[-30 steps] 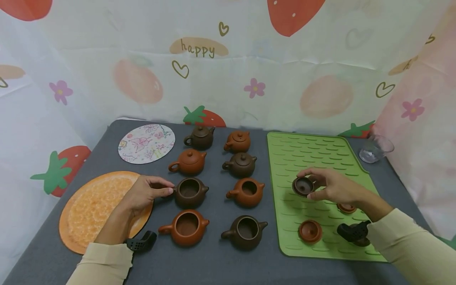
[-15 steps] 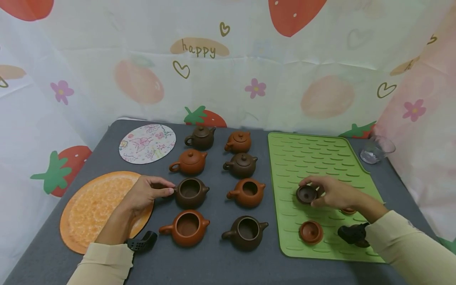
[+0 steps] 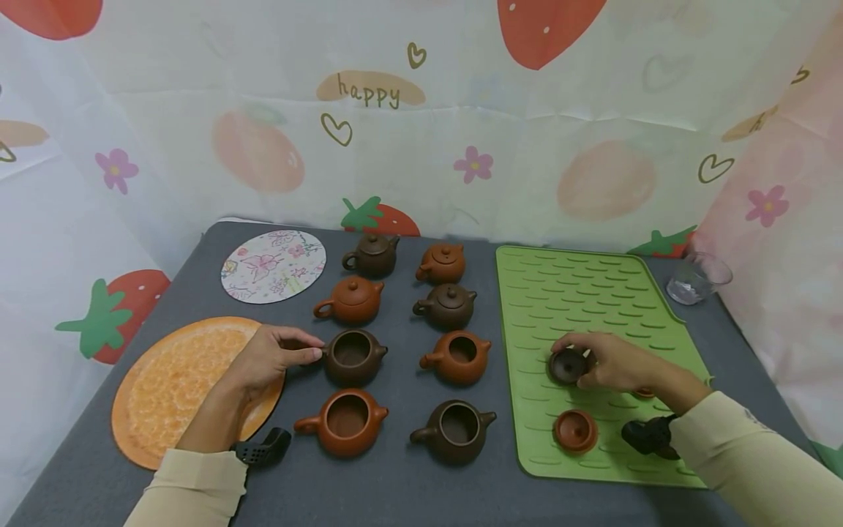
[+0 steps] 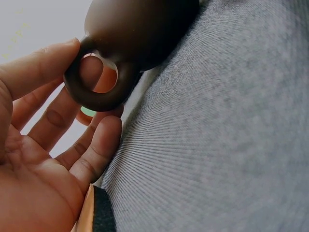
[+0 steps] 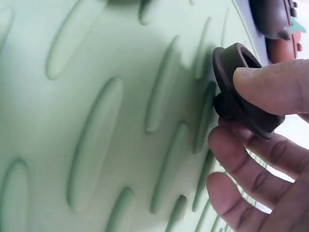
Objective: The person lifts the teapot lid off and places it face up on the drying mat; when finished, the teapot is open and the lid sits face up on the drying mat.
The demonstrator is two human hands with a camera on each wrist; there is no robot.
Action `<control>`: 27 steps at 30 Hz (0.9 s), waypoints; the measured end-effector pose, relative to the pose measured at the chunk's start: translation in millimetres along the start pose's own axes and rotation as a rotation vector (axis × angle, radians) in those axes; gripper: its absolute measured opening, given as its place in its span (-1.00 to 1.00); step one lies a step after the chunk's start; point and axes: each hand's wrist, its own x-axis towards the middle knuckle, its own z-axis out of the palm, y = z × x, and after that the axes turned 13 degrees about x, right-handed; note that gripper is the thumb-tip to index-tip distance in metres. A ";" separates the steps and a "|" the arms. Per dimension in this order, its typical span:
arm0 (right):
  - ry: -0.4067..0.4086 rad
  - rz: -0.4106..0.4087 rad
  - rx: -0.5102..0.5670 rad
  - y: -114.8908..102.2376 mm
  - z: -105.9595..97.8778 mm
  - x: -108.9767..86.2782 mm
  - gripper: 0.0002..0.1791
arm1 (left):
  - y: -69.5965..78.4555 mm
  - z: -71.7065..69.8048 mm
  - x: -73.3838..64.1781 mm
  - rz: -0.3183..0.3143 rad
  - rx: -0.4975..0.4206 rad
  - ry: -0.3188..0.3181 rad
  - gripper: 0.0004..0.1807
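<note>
My left hand [image 3: 266, 359] pinches the ring handle [image 4: 101, 100] of a dark brown teapot [image 3: 349, 366], which stands lidless on the grey cloth. Over the green mat [image 3: 546, 293] my right hand [image 3: 615, 361] holds a dark brown lid [image 3: 566, 366] by its edge, hollow side up. In the right wrist view the thumb lies on the rim of this lid [image 5: 248, 96], and its knob points down, right at the mat. An orange-brown lid [image 3: 576, 431] lies upturned nearer the front. Another orange-brown lid [image 3: 644, 393] is mostly hidden under the right hand.
Lidless teapots stand around: an orange one [image 3: 347, 421] in front, another [image 3: 461, 356] and a dark one [image 3: 457, 432] to the right. Several lidded teapots [image 3: 451, 305] stand behind. A clear glass [image 3: 694, 279] is at the right edge, a pizza-like round mat [image 3: 191, 388] at left.
The right hand has brought the dark lid down closer to the green mat and slightly toward me. The left hand keeps its pinch on the teapot handle.
</note>
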 end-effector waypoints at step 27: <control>-0.004 0.114 0.130 -5.9 -14.1 -1.4 -0.32 | 48.1 -22.1 8.4 0.076 0.146 0.004 -0.61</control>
